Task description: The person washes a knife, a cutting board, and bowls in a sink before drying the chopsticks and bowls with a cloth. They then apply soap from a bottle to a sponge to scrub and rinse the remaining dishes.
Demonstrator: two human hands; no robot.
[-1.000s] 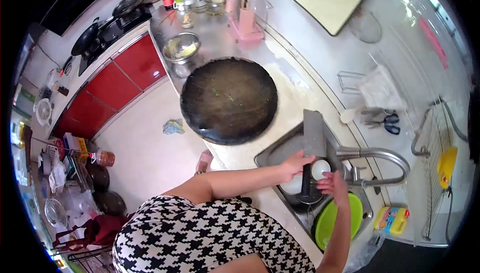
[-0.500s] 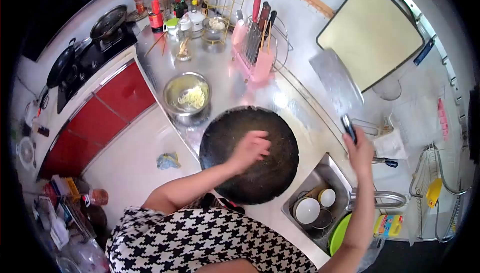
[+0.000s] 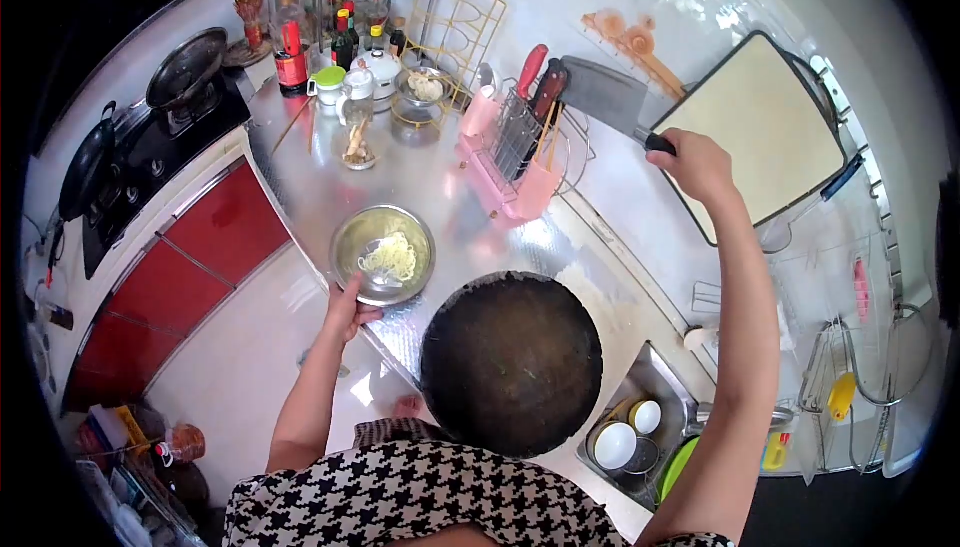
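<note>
In the head view, the person's right hand (image 3: 700, 165) is at the far right, fingers curled firmly round the black handle of a cleaver (image 3: 608, 93). The cleaver's broad blade points left, its tip beside the knives in a pink knife rack (image 3: 480, 152) that stands against the wall. A pale rectangular board (image 3: 775, 137) leans on the wall to the right, partly behind this hand.

The left hand (image 3: 349, 309) is left of centre, at the near edge of a metal bowl (image 3: 350, 245). Its thumb lies over the rim and its fingers are spread alongside, partly under the bowl, so it has hold of that edge. The metal bowl sits on the steel counter (image 3: 450, 209) near its left edge, with pale shreds (image 3: 393, 258) inside.

Nearer and to the right of the metal bowl lies a round, dark chopping board (image 3: 512, 362), just beside it. At the near right, the sink (image 3: 657, 372) holds a large white bowl (image 3: 614, 445) and a small white bowl (image 3: 647, 415), with a green basin (image 3: 680, 469) beside them.
</note>
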